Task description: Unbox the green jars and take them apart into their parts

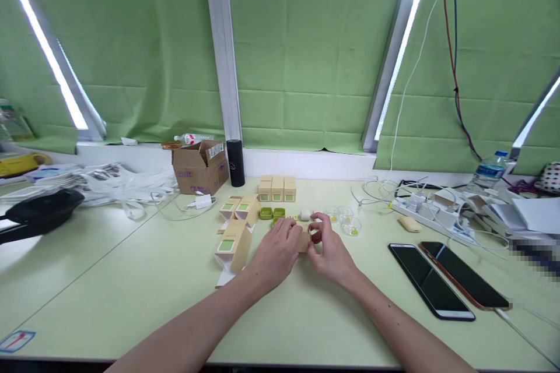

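Between my two hands is a small kraft cardboard box (303,240), low over the table. My left hand (279,247) closes on its left side, and the fingers of my right hand (326,247) pinch its right edge. To the left stand several kraft boxes with green windows, the nearest box (231,247) with a white flap spread on the table. Just beyond my left hand are small green containers (272,213), one partly hidden by my fingers. Past my right hand are a small white item (305,215) and clear plastic cups (350,226) with yellow bits inside.
Three kraft boxes (277,189) stand in a row at the back. A carton (199,168) and a black cylinder (235,163) are behind on the left. On the right lie two phones (431,280), a power strip (431,221) with cables, and a water bottle (490,172).
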`<state>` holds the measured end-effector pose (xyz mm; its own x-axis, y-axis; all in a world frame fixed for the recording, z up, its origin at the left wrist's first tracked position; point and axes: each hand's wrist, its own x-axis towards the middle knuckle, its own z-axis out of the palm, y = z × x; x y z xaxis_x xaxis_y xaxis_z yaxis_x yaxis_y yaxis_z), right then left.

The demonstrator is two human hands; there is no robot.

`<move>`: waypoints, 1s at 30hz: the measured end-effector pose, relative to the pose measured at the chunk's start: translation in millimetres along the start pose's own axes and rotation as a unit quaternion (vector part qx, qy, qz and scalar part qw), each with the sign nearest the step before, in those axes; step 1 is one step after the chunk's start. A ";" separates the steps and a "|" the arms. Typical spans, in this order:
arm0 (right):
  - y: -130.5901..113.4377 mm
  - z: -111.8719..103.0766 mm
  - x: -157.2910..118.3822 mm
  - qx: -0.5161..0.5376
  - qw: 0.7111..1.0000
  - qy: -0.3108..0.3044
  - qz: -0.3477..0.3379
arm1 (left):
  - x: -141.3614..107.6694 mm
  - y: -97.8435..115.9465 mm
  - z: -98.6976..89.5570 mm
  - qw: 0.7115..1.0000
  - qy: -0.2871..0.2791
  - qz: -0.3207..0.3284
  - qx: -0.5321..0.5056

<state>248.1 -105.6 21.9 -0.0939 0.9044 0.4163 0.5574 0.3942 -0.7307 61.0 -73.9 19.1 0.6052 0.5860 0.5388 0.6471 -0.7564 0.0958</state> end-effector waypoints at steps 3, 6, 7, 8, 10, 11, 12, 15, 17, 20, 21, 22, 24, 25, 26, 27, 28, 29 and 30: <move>0.3 1.2 0.8 0.006 1.000 -0.001 -0.001 | -0.3 0.0 0.1 1.000 -0.004 -0.012 -0.014; 2.9 0.9 1.2 0.004 1.000 0.008 -0.005 | -0.5 0.6 -1.2 1.000 -0.004 -0.018 -0.021; 4.1 0.3 1.3 0.000 1.000 0.013 -0.005 | -0.5 0.9 -1.8 0.999 -0.001 -0.022 -0.025; 5.4 -0.6 1.5 -0.003 1.000 0.020 -0.005 | -0.5 1.2 -2.2 0.999 0.003 -0.026 -0.033; 7.6 -2.7 2.3 -0.004 0.999 0.041 0.002 | -0.7 1.3 -2.6 0.998 0.013 -0.040 -0.053; 8.3 -3.6 2.9 0.002 0.999 0.052 0.007 | -0.9 1.2 -2.3 0.997 0.018 -0.049 -0.065; 8.8 -4.3 3.5 0.014 0.998 0.061 0.010 | -1.2 1.0 -1.8 0.995 0.023 -0.058 -0.076; 9.0 -5.0 5.3 0.083 0.994 0.072 0.011 | -2.0 -0.1 0.2 0.990 0.036 -0.089 -0.102; 8.8 -4.7 6.0 0.130 0.988 0.082 0.016 | -2.4 -0.5 0.8 0.985 0.044 -0.111 -0.122; 8.6 -5.4 7.1 0.155 0.981 0.113 0.037 | -2.0 0.5 -0.9 0.977 0.050 -0.130 -0.162; 8.6 -6.2 7.7 0.153 0.979 0.127 0.039 | -1.7 1.2 -1.9 0.973 0.050 -0.135 -0.179; 8.7 -7.3 8.5 0.148 0.978 0.143 0.036 | -1.3 1.9 -3.1 0.969 0.048 -0.141 -0.197; 9.6 -10.0 10.6 0.133 0.974 0.182 0.011 | -0.4 3.5 -5.0 0.959 0.041 -0.155 -0.233; 10.6 -11.4 11.9 0.122 0.972 0.203 -0.008 | 0.1 4.1 -5.6 0.954 0.038 -0.162 -0.248; 12.0 -12.7 13.1 0.107 0.969 0.222 -0.029 | 0.4 4.6 -5.9 0.951 0.035 -0.166 -0.260; 13.7 -13.8 14.2 0.087 0.966 0.238 -0.053 | 0.7 4.8 -5.9 0.948 0.033 -0.169 -0.269; 15.6 -14.6 15.0 0.062 0.963 0.249 -0.078 | 0.8 4.8 -5.5 0.946 0.032 -0.171 -0.274; 17.6 -15.1 15.5 0.035 0.961 0.254 -0.103 | 0.7 4.7 -4.9 0.945 0.033 -0.171 -0.278; 19.4 -15.3 15.7 0.009 0.959 0.253 -0.127 | 0.5 4.4 -4.2 0.944 0.034 -0.169 -0.280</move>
<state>270.0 -86.3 22.5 0.1903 0.5845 0.7887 0.5543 0.5991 -0.5778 62.2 -78.2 23.4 0.3645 0.8155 0.4496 0.4393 -0.5763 0.6891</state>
